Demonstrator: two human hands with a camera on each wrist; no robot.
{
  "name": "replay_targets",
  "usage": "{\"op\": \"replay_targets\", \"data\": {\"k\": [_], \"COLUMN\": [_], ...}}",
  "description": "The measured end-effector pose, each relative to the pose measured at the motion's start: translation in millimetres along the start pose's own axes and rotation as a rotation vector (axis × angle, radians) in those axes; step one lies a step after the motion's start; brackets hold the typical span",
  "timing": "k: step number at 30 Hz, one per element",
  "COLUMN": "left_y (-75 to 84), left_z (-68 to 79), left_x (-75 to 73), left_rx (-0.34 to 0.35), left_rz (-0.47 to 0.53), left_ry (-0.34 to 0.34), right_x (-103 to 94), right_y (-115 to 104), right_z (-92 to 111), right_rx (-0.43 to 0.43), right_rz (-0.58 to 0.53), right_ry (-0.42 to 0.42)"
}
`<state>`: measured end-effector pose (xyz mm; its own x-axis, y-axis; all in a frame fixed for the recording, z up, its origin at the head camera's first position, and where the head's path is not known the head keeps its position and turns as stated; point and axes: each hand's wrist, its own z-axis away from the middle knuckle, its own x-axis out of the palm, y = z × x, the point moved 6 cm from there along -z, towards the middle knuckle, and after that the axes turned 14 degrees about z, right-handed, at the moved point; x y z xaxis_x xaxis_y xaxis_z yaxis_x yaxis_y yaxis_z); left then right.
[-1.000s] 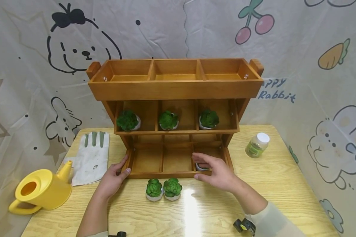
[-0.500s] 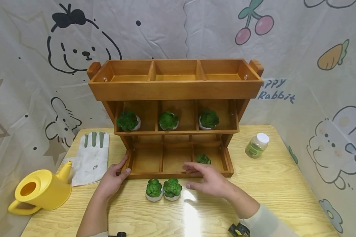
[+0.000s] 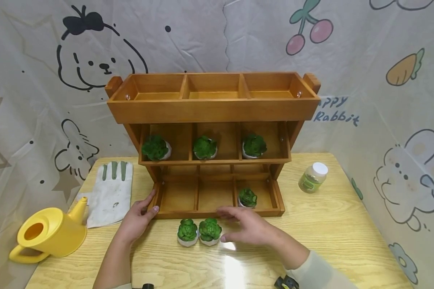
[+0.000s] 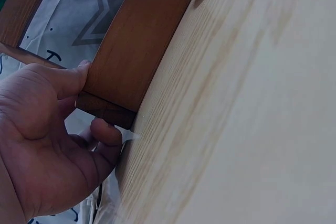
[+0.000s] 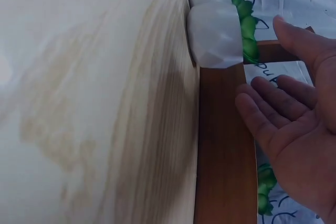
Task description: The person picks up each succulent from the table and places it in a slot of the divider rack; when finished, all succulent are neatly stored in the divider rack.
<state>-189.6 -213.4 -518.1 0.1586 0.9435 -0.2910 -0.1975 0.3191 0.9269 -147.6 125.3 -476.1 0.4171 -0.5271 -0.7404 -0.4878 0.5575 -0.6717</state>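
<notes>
A three-tier wooden plant shelf (image 3: 213,111) stands on the table. My left hand (image 3: 136,221) holds its lower left corner, with the thumb on the front and curled fingers at the side, as the left wrist view shows. Two small potted succulents, one on the left (image 3: 187,231) and one on the right (image 3: 209,231), stand side by side before the bottom tier. Just right of them hovers my right hand (image 3: 251,228), fingers extended, thumb apart, nothing held. Its fingertips are close to the right-hand white pot (image 5: 215,36). Another succulent (image 3: 247,197) sits in the bottom tier's right compartment.
The middle tier carries a succulent in its left (image 3: 155,147), centre (image 3: 205,147) and right (image 3: 254,145) compartments. On the left lie a yellow watering can (image 3: 52,232) and a pale glove (image 3: 110,196). A lidded jar (image 3: 312,178) stands at the right.
My right hand has drawn away from the bottom right compartment, moving left and toward me to the two succulents, uncovering the one left there. The left hand keeps its place.
</notes>
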Motion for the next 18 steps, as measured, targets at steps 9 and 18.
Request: {"op": "replay_targets", "data": {"k": [9,18], "left_y": [-1.0,-1.3], "left_z": [0.1,-0.9], "left_x": [0.4,-0.1], "left_rx": [-0.004,-0.007], "left_rz": [0.0,-0.011], "left_ry": [0.001,-0.001], "right_x": [11.1,19.1], "right_y": [-0.3,-2.4], "right_z": [-4.1,-9.3], "right_rx": [0.04,0.044], "right_rz": [0.061,0.166], "right_ry": [-0.059,-0.073]}}
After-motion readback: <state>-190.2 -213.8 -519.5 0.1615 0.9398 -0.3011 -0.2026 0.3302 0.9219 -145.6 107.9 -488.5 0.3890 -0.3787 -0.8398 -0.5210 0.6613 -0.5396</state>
